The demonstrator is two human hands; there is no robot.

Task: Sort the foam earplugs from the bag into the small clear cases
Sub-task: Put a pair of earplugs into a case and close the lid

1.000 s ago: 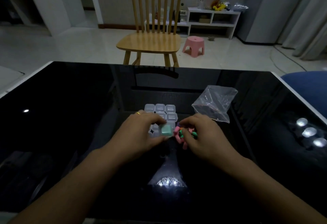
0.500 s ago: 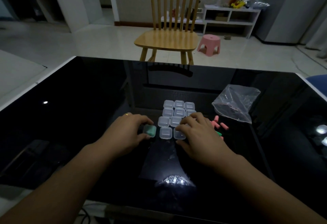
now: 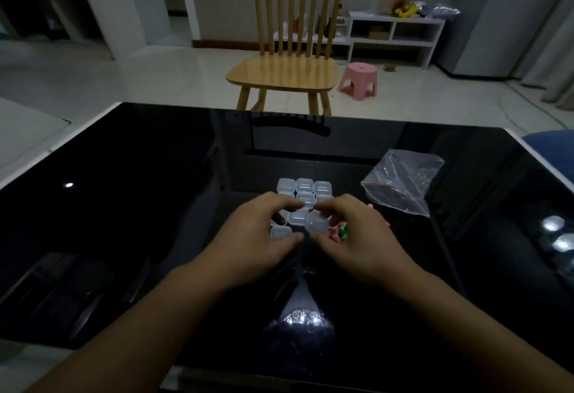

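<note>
Several small clear cases (image 3: 304, 189) lie in a block on the black glossy table (image 3: 139, 206). One clear case (image 3: 316, 224) is lifted a little in front of the block, and both hands pinch it: my left hand (image 3: 257, 237) from the left, my right hand (image 3: 351, 237) from the right. Pink and green foam earplugs (image 3: 340, 231) lie in a small heap under my right hand, mostly hidden by its fingers. The clear plastic bag (image 3: 400, 184) lies crumpled to the right of the cases.
A wooden chair (image 3: 285, 75) stands beyond the table's far edge, a pink stool (image 3: 358, 80) beside it. A blue cushion (image 3: 549, 141) sits past the table's right edge. Lamp reflections glare on the glass at the front and right.
My left hand let go of the green-tinted case it held at the left and came back to the middle. Both hands now pinch one clear case lifted from the front row.
</note>
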